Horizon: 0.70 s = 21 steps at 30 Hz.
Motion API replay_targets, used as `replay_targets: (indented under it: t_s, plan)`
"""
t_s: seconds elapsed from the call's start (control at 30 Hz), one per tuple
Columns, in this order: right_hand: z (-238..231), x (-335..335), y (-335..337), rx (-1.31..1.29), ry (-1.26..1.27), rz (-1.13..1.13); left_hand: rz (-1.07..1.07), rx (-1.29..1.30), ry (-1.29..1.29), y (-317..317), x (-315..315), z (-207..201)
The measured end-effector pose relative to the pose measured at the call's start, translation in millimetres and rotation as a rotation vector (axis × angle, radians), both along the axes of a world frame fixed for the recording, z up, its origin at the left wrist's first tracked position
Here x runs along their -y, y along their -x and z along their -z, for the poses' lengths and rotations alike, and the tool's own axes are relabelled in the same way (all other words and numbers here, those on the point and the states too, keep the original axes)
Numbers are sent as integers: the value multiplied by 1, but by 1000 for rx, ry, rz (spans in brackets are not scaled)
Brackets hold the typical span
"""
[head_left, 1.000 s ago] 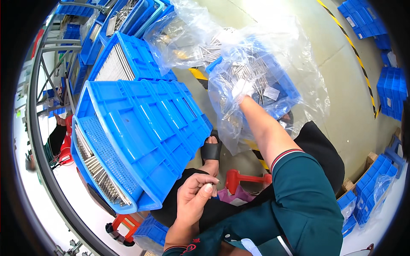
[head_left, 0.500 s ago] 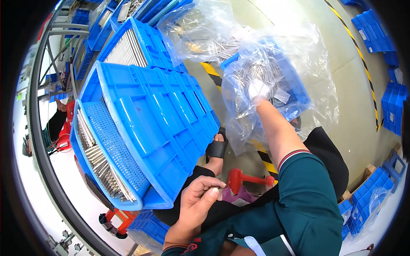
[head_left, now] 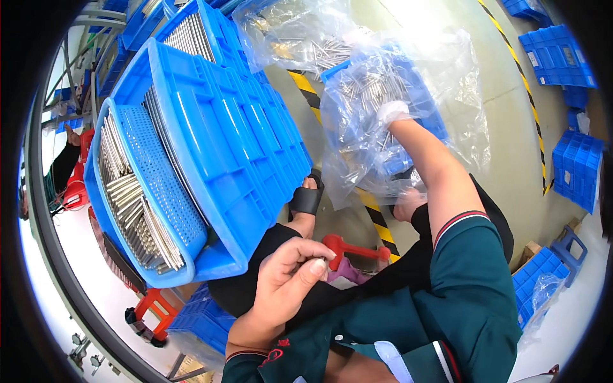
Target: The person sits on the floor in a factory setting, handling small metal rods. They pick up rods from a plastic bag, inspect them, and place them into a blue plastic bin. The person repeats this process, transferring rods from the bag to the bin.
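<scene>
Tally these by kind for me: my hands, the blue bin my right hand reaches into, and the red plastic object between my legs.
Hands (left hand, right hand): 2
Blue bin: 1
Red plastic object: 1
Total: 4

Silvery rods (head_left: 375, 83), blue crate (head_left: 431, 113)

Two hands: one bare left hand (head_left: 287, 274) at 6 o'clock, one white-gloved right hand (head_left: 393, 113) between 1 and 2. One perforated blue basket (head_left: 163, 175) at 9, one bag-lined blue crate (head_left: 335, 71) toward 1. At least three more blue crates (head_left: 578, 169) from 2 to 4. Two feet (head_left: 301, 223), one clear sandal (head_left: 306, 199). Metal rods (head_left: 124, 195)? Dozens, too jumbled to count lol.
</scene>
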State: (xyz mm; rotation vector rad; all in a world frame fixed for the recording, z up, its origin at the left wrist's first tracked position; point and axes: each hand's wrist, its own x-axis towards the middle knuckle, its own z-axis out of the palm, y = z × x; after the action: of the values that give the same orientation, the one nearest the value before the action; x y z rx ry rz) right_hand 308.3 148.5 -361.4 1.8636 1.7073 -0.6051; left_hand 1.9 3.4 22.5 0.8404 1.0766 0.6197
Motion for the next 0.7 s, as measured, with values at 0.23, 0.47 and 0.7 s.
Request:
replay_targets:
  t_s: [0.23,0.47,0.7]
  plan:
    - [-8,16,36,54,26,63,67,67,-9,8,7,5]
    - [53,16,61,48,20,89,51,66,-10,7,6,6]
    - [97,26,30,105,50,94,77,66,-24,8,6,3]
